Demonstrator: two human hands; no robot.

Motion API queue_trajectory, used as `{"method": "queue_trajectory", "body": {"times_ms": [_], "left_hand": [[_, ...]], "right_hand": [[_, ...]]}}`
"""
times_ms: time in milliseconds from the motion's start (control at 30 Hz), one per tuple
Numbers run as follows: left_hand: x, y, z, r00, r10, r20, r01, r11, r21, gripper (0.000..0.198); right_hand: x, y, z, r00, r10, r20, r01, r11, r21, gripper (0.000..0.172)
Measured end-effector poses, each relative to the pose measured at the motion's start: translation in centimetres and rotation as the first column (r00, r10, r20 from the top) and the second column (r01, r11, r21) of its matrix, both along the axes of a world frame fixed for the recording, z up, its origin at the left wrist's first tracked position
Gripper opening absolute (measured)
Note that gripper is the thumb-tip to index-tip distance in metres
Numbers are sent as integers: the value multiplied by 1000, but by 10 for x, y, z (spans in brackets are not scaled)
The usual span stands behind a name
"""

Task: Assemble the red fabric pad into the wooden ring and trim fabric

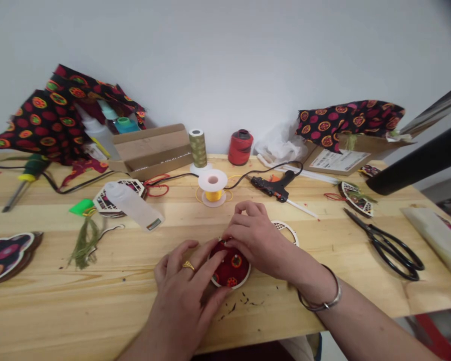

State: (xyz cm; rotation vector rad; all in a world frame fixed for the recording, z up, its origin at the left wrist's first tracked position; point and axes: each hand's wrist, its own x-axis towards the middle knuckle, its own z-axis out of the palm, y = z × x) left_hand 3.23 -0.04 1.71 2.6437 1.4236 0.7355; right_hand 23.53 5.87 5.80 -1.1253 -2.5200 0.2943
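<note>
A small round disc (pixel 231 265) covered in dark red patterned fabric, with a pale rim, lies on the wooden table in front of me. My left hand (pixel 186 281), with a gold ring, grips it from the left, thumb at the lower rim and fingers along the upper left. Bent over its top edge is my right hand (pixel 253 240), its fingertips pressed together on the rim. Whether a small piece sits under those fingertips I cannot tell. Just behind the right wrist, a pale cut-out wooden ring (pixel 291 231) lies partly hidden.
Beyond my hands stand a yellow thread spool (pixel 213 193), a green thread cone (pixel 198 150) and a red thread cone (pixel 241 148). A black glue gun (pixel 274 186) lies behind my right hand. Scissors (pixel 389 248) lie right, a plastic bottle (pixel 135 205) left. A black pole (pixel 417 155) slants in.
</note>
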Motion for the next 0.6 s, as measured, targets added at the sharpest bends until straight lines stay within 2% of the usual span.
{"method": "queue_trajectory", "body": {"times_ms": [133,300,600], "left_hand": [[1,1,2,1000,-14,-25,15,999,34,36],[2,-1,2,999,8,-34,-8,1000,7,33],[2,-1,3,999,2,-41,-1,1000,17,34]], "right_hand": [[0,1,-6,999,31,29,-32,998,58,14],[1,2,-11,996,54,75,-62,993,105,14],[-1,3,-16,994,61,91,-71,992,105,11]]}}
